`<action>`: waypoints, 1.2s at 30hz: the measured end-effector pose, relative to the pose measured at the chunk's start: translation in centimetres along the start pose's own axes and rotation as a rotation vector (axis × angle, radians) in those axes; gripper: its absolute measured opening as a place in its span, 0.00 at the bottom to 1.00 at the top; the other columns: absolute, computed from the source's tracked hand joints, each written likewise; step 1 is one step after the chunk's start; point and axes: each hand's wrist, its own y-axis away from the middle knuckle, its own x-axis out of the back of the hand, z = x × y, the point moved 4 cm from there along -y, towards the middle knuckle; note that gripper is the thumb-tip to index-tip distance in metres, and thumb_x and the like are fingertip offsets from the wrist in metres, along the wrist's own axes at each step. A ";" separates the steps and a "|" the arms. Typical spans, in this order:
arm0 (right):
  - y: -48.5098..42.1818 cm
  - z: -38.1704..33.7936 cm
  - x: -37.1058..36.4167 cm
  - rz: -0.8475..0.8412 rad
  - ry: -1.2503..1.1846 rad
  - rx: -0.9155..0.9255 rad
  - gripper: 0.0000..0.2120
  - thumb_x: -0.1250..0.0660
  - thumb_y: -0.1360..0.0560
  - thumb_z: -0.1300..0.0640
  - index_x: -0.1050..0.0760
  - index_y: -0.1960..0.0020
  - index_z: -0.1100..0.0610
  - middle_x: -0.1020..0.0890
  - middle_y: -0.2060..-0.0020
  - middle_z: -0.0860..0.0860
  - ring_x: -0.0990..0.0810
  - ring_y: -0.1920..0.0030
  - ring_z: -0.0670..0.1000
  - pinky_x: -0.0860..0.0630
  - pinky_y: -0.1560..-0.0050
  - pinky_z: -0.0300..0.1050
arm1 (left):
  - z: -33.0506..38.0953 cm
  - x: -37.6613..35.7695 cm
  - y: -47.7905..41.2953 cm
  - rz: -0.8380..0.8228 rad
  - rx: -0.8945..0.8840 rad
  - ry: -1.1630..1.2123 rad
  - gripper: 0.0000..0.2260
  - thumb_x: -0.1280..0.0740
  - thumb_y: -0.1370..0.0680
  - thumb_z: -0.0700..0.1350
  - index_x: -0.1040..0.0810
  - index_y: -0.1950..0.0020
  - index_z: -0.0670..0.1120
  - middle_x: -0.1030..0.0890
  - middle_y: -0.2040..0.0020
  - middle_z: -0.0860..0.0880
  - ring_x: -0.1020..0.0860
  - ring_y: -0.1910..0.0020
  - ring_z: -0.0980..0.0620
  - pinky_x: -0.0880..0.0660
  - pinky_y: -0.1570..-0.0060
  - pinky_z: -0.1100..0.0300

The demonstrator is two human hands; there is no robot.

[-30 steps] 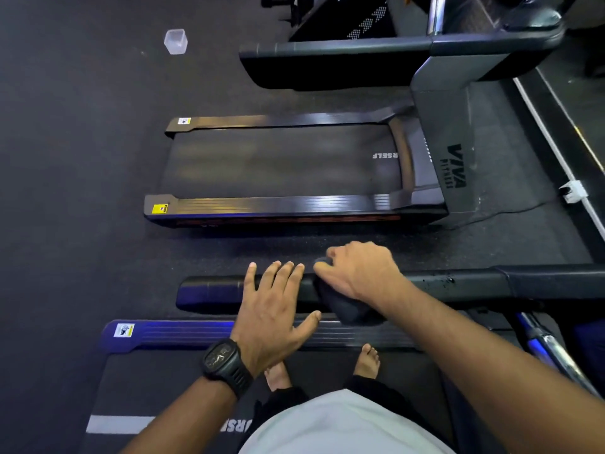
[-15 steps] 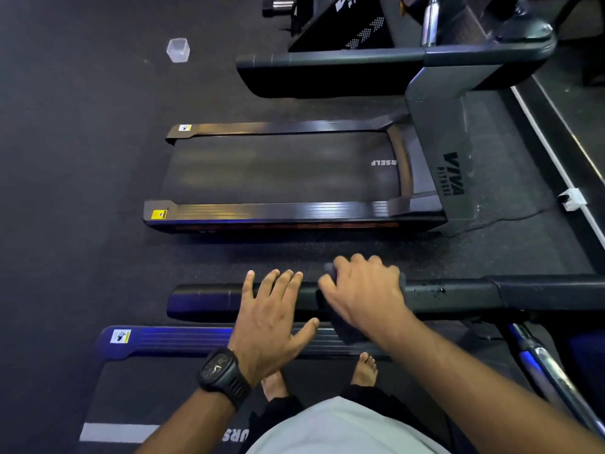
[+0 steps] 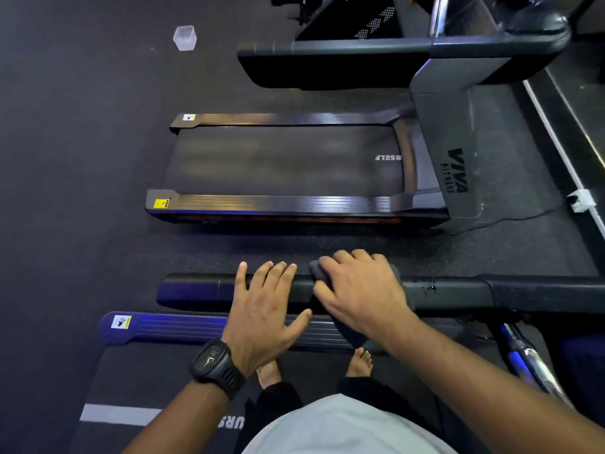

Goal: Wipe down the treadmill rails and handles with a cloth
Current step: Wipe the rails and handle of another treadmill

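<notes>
**Both hands on the handrail, cloth under the right**

The dark speckled rubber floor [image 3: 65, 191] spreads out beyond and to the left of our hands. On it, past our fingertips, stands a grey-and-black neighbouring treadmill [image 3: 278, 158], parallel to ours, with "VIVA" printed on its upright. Below our wrists lies the black belt of the treadmill [image 3: 147, 381] we stand on barefoot.

A long black padded handrail [image 3: 196, 288] runs crosswise directly under both hands, reaching out past them on either side. Just nearer us than it, beneath our left thumb, is the ribbed side rail [image 3: 170, 326], lit blue towards its left end.

Our left hand [image 3: 265, 309] lies flat on the handrail, fingers straight and slightly spread, thumb out towards the right hand. Our right hand [image 3: 360, 290] sits just beside it on the same rail, fingers curled over a dark grey cloth [image 3: 347, 332] and pressing it onto the padding. The cloth peeks out by the fingertips and hangs down below the palm.

A black wristwatch [image 3: 214, 363] sits on our left wrist. Well beyond the left hand, a small clear plastic cup [image 3: 185, 37] stands on the floor.
</notes>
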 end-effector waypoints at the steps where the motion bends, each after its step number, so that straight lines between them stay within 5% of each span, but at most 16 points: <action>1: -0.3 -0.3 0.0 -0.004 -0.021 0.036 0.21 0.50 0.21 0.39 0.26 0.40 0.49 0.19 0.44 0.50 0.22 0.44 0.56 0.27 0.49 0.53 | 0.1 0.0 -0.1 0.005 -0.001 0.001 0.34 0.45 0.24 0.65 0.30 0.26 0.45 0.26 0.30 0.47 0.30 0.29 0.45 0.44 0.26 0.33; 7: -1.5 3.1 -0.7 -0.166 -0.086 -0.241 0.22 0.50 0.20 0.40 0.24 0.43 0.52 0.18 0.46 0.55 0.20 0.45 0.61 0.27 0.52 0.54 | 1.0 -0.3 -0.1 -0.020 0.015 -0.011 0.35 0.46 0.24 0.66 0.33 0.24 0.45 0.28 0.27 0.47 0.32 0.27 0.46 0.48 0.25 0.34; 10: 0.2 1.4 -0.4 0.001 0.015 -0.070 0.22 0.51 0.21 0.39 0.26 0.42 0.51 0.20 0.46 0.52 0.22 0.46 0.57 0.27 0.50 0.55 | 1.1 -0.3 0.0 -0.016 0.019 -0.016 0.35 0.47 0.23 0.66 0.34 0.23 0.46 0.29 0.27 0.47 0.33 0.26 0.46 0.49 0.24 0.34; 13: -0.8 0.5 -0.1 -0.023 -0.033 0.010 0.20 0.49 0.21 0.39 0.25 0.43 0.49 0.18 0.46 0.52 0.20 0.46 0.58 0.25 0.51 0.53 | 1.0 -0.2 -0.1 -0.003 0.003 -0.017 0.35 0.46 0.24 0.66 0.34 0.24 0.45 0.29 0.27 0.47 0.33 0.26 0.46 0.48 0.25 0.34; 17: -2.9 3.0 -0.4 -0.262 -0.136 -0.303 0.24 0.48 0.21 0.40 0.20 0.40 0.53 0.18 0.42 0.58 0.20 0.41 0.62 0.24 0.43 0.55 | 1.0 -0.2 0.0 -0.003 -0.020 -0.007 0.35 0.46 0.24 0.66 0.34 0.24 0.45 0.29 0.27 0.47 0.33 0.26 0.45 0.48 0.25 0.34; 20: -0.4 2.0 -0.6 -0.078 -0.041 -0.358 0.23 0.50 0.21 0.40 0.23 0.40 0.51 0.20 0.43 0.54 0.22 0.43 0.60 0.25 0.44 0.59 | 1.1 -0.2 -0.2 0.005 -0.042 -0.013 0.36 0.46 0.24 0.66 0.34 0.24 0.45 0.29 0.27 0.47 0.33 0.26 0.45 0.47 0.25 0.34; 24: 1.2 -0.5 -0.6 0.081 0.011 -0.176 0.24 0.52 0.24 0.39 0.22 0.43 0.48 0.19 0.47 0.49 0.22 0.45 0.55 0.27 0.48 0.55 | 1.2 -0.3 -0.1 0.019 -0.054 -0.007 0.36 0.45 0.25 0.66 0.32 0.25 0.44 0.28 0.27 0.46 0.32 0.27 0.44 0.46 0.26 0.34; 29: -1.8 3.2 -0.2 -0.194 -0.144 -0.384 0.23 0.47 0.21 0.40 0.20 0.41 0.51 0.17 0.42 0.56 0.20 0.41 0.61 0.26 0.45 0.53 | 1.5 -0.4 0.0 0.016 -0.057 -0.013 0.37 0.47 0.24 0.67 0.34 0.24 0.44 0.29 0.27 0.46 0.33 0.26 0.44 0.47 0.25 0.35; 31: -0.7 3.6 -0.4 -0.151 -0.080 -0.445 0.24 0.48 0.21 0.41 0.21 0.41 0.52 0.18 0.43 0.56 0.21 0.42 0.61 0.25 0.43 0.56 | 1.7 -0.5 0.1 0.014 -0.057 -0.009 0.37 0.47 0.24 0.67 0.33 0.24 0.44 0.28 0.27 0.45 0.33 0.27 0.44 0.46 0.25 0.35; 34: 1.8 1.3 -0.6 0.070 0.046 -0.254 0.24 0.52 0.23 0.40 0.23 0.42 0.49 0.19 0.45 0.50 0.22 0.44 0.56 0.27 0.46 0.55 | 1.9 -0.6 0.0 0.034 -0.039 -0.005 0.37 0.45 0.25 0.66 0.31 0.25 0.43 0.27 0.29 0.45 0.31 0.28 0.43 0.44 0.26 0.34; 36: 1.4 0.9 -0.3 0.053 0.027 -0.130 0.26 0.54 0.25 0.39 0.23 0.42 0.47 0.18 0.44 0.48 0.21 0.43 0.55 0.28 0.47 0.53 | 2.2 -0.5 -0.2 0.042 -0.046 0.004 0.37 0.44 0.26 0.66 0.31 0.25 0.43 0.27 0.29 0.45 0.31 0.28 0.43 0.44 0.27 0.34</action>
